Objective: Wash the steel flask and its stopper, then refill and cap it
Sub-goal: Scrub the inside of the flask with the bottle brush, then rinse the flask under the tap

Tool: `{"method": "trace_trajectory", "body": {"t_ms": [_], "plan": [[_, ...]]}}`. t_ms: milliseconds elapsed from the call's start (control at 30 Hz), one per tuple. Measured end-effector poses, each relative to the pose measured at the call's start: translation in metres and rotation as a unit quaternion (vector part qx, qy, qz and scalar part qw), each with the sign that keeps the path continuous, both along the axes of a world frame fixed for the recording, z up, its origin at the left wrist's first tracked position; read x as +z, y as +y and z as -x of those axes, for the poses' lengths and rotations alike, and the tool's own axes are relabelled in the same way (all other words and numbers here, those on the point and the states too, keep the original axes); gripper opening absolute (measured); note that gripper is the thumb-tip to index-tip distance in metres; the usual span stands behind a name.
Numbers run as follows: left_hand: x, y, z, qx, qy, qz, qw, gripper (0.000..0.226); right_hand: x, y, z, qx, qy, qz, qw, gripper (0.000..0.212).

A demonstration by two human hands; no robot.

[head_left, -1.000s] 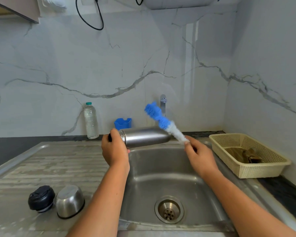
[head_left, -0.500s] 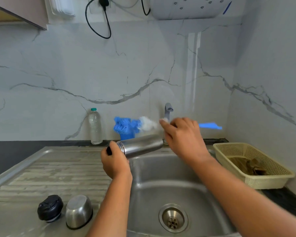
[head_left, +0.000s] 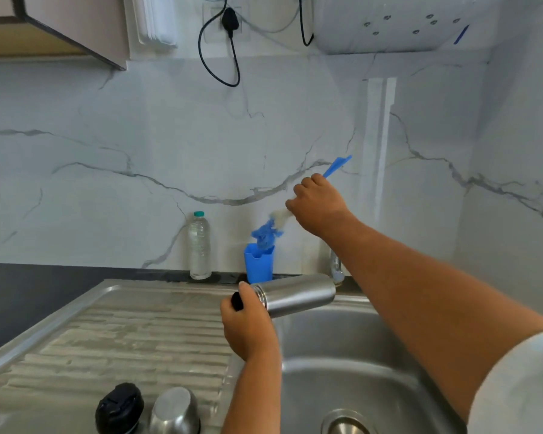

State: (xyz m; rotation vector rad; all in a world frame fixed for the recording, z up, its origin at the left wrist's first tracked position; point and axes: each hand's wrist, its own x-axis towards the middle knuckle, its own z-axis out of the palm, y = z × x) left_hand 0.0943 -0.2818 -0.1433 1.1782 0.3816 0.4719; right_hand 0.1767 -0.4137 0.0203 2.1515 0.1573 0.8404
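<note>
My left hand (head_left: 248,324) grips the steel flask (head_left: 298,294) near its neck and holds it sideways over the sink's left rim. My right hand (head_left: 318,205) grips a blue and white bottle brush (head_left: 267,231) by its handle, bristles pointing down into the blue holder cup (head_left: 259,261) at the back wall. The black stopper (head_left: 119,408) and the steel cap cup (head_left: 174,411) lie on the drainboard at the front left.
The steel sink basin (head_left: 358,355) with its drain (head_left: 345,424) lies below my hands. The tap (head_left: 336,267) stands behind my right forearm. A clear water bottle (head_left: 198,245) stands by the wall. The ribbed drainboard (head_left: 123,336) stretches to the left.
My right hand has swung the brush away from the flask's base, lifted it, and tipped its bristles down into the blue cup. The flask stays in my left hand.
</note>
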Motion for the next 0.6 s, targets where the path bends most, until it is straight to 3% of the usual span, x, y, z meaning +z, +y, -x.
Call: {"method": "trace_trajectory", "body": {"t_ms": [400,600], "plan": [[-0.015,-0.010,-0.016,0.003,0.015,-0.035,0.999,0.024,-0.017,0.008,-0.060,-0.019,0.016,-0.007,1.000,0.025],[-0.017,-0.015,-0.020,0.001,0.015,-0.049,0.999,0.026,-0.020,0.020,-0.079,0.019,0.021,-0.010,1.000,0.026]]}}
